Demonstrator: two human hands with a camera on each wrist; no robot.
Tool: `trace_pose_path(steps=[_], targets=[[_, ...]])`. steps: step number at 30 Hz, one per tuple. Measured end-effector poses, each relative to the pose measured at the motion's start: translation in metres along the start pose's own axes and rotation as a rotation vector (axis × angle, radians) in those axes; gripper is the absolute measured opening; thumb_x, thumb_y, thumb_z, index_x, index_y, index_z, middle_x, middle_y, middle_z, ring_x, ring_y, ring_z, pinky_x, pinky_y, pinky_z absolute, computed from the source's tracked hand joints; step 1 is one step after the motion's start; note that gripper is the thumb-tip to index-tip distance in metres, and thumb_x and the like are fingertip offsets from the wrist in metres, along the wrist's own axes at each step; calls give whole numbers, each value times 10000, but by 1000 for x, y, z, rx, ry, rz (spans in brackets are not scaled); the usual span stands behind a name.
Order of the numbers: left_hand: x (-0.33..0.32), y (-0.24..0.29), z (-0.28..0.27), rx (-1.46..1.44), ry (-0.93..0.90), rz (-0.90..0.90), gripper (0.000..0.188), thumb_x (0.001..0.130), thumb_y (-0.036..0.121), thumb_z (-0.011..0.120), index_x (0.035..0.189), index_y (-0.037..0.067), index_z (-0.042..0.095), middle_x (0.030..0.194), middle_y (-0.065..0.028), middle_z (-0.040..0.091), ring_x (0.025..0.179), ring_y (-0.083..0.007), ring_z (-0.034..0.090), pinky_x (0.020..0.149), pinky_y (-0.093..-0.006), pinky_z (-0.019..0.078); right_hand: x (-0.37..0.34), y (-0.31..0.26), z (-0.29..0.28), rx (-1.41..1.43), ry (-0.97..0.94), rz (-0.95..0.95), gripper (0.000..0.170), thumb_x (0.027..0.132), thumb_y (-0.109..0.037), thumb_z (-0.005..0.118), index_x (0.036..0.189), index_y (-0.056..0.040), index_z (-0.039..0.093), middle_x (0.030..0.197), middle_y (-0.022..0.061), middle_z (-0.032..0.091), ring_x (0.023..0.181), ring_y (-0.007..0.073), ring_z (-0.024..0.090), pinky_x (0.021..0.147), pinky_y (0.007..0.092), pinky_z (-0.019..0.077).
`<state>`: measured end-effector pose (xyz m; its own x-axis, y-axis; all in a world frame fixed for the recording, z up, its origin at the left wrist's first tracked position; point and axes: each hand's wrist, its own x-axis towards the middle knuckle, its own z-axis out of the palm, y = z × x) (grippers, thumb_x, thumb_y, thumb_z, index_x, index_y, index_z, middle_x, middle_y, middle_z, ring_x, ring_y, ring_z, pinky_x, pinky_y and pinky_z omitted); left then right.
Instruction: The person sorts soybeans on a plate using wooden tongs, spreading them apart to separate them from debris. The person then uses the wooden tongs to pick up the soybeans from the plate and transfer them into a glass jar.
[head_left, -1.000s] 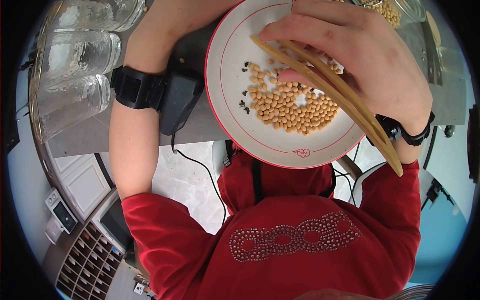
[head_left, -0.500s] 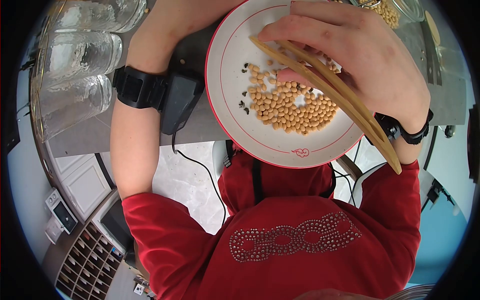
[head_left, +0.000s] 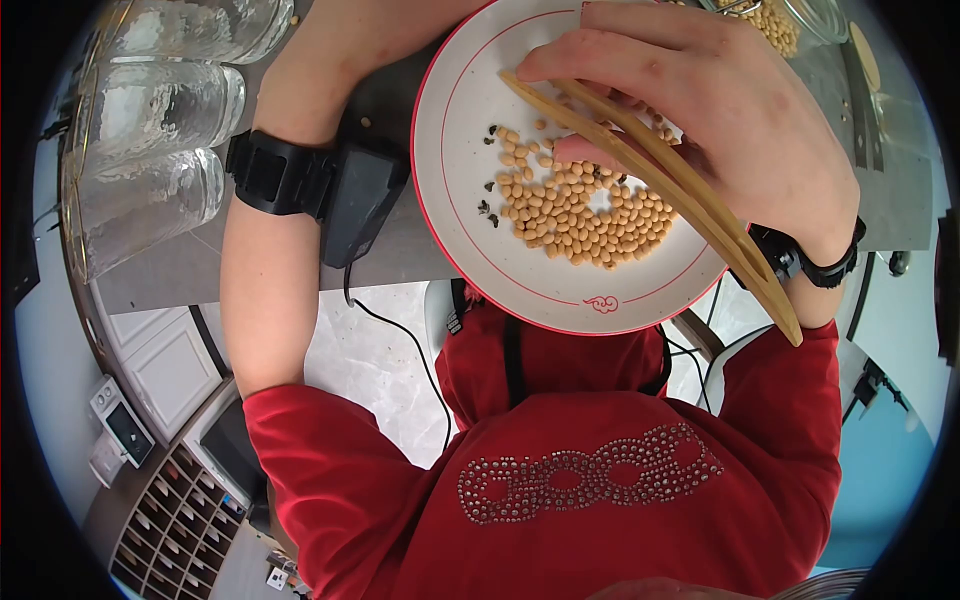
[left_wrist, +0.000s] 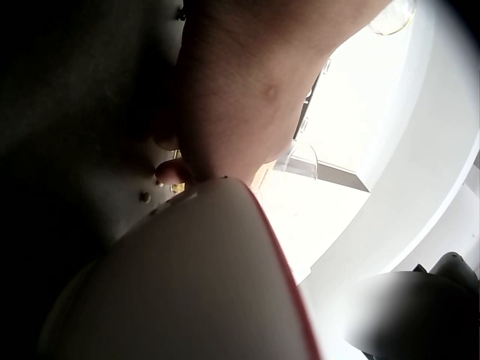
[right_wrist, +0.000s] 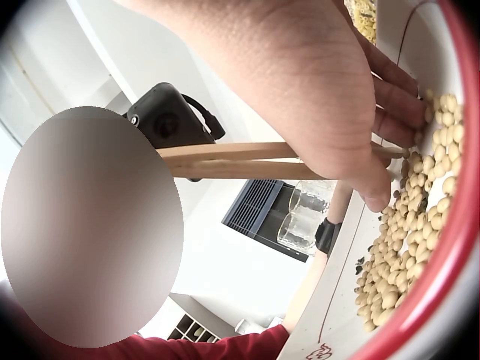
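1 tabletop (head_left: 400, 258): grey, nr edge visible
Plate (head_left: 460, 100): white, red rim, cloud motif; overlaps tabletop's nr edge in head view
Glasses (head_left: 165, 105): 3, clear, in a row, far L
Jar (head_left: 815, 15): glass, pale contents, top R
R hand (head_left: 700, 120): over plate, thumb + fingers round tongs (head_left: 770, 295), fingertips nr beans (head_left: 590, 230)
L hand (left_wrist: 232, 97): partly hidden by plate in L wrist view; can't tell if gripping
Tongs: wooden, slanted, joined end past plate rim
Beans: tan, spread on plate, small bare gap in them
Dark bits (head_left: 486, 207): a few, on plate, L of beans
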<state>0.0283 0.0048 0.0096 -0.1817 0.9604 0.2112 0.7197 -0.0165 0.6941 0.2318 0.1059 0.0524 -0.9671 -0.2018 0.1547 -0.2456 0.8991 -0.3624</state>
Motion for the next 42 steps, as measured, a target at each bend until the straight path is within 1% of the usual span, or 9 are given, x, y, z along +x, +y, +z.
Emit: trace_pose_path(steps=[4,9,12,15,17,23,27,31,42], targets=[[1,6,1,-11,3,-40,273,999,173,671,832,-36,618,586,-42,410,570,-98,336,515,-294,317,-4,8,9,100,89,-24,324,895,-229,769,1119,-15,674,951,127,661,809,334,697,687,408,577],[-1,1,1,-14,15,29,270,1001,166,670,831,-36,616,586,-31,403,573,-92,329,513,-288,311,-2,5,5,51,48,2,319,896,-231,769,1108,-14,674,932,122,654,804,332,696,683,406,574],[0,4,1,-49,-11,-80,276,1003,159,667,820,-37,604,585,-20,389,574,-86,320,513,-284,306,1,-2,-1,25,17,-9,317,894,-229,770,1104,-12,673,925,120,651,799,330,694,678,406,573],[-1,0,1,-53,4,43,282,1006,156,663,812,-37,594,585,-14,374,575,-83,312,511,-282,302,-2,4,4,29,28,-17,313,893,-225,770,1101,-13,672,927,119,650,795,328,693,674,404,572],[1,5,1,-44,-11,-61,285,1006,156,663,809,-36,589,585,-15,367,575,-84,309,510,-285,300,-4,7,6,90,59,-11,311,893,-225,770,1100,-15,671,931,118,651,793,327,692,673,403,572],[-1,1,1,-62,-1,24,288,1008,162,662,811,-36,592,588,-19,376,578,-81,310,512,-288,295,-7,8,10,100,97,-8,321,865,-197,771,1109,-22,659,948,111,648,797,328,692,670,404,571],[0,5,1,21,-17,-33,289,1015,167,657,814,-32,598,585,-13,378,578,-74,311,515,-286,293,-2,-3,0,-21,14,-7,308,855,-171,759,1107,-24,657,939,108,640,797,321,693,672,397,574],[-3,4,4,-53,4,-20,290,1035,176,638,826,-22,605,581,16,416,576,-50,328,517,-268,292,4,-20,-13,-197,-59,1,292,860,-167,741,1102,-29,653,924,99,632,776,312,685,656,384,573],[-2,10,4,-19,-18,-78,217,1061,168,603,917,6,616,597,48,500,552,-4,371,504,-237,284,-7,6,15,-124,64,-70,281,866,-167,730,1102,-32,656,920,93,631,762,312,676,644,383,568]])
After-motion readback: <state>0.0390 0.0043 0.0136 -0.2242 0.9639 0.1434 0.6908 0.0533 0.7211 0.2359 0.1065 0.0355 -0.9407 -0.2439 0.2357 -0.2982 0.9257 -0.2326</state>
